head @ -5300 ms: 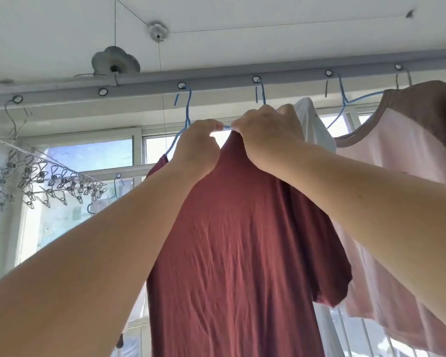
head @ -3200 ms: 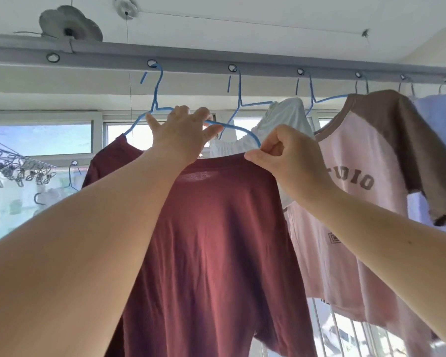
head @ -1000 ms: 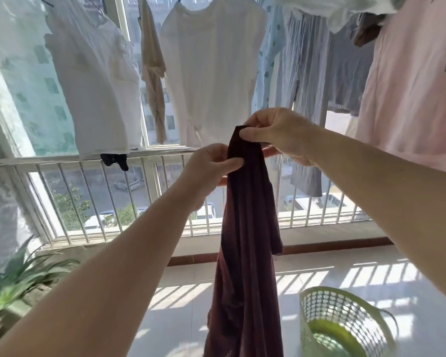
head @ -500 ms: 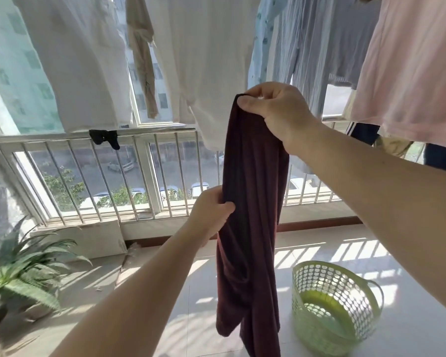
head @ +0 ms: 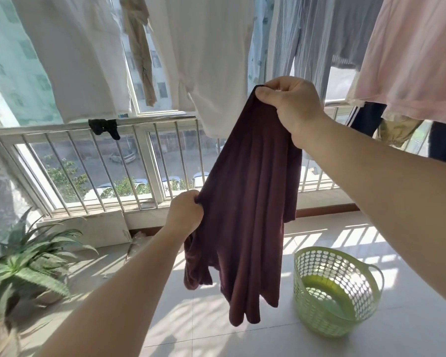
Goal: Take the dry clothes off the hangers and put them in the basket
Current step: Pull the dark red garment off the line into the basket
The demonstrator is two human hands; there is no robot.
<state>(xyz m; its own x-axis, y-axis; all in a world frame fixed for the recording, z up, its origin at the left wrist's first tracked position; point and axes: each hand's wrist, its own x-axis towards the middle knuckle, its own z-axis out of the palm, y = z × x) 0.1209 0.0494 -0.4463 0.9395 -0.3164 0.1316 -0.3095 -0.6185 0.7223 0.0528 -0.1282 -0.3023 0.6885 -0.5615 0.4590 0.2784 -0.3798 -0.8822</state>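
The right hand (head: 291,106) grips the maroon shirt (head: 247,202) by its top, the left hand (head: 186,215) pinches its left edge, left of the empty green basket (head: 337,292) on the floor.

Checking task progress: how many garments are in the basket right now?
0. The green basket on the floor shows only its bare bottom; the maroon shirt hangs between the left hand and right hand.

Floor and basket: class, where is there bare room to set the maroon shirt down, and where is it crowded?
Free: inside the green basket, and the tiled floor between it and the potted plant. Crowded: overhead, where hanging clothes fill the space.
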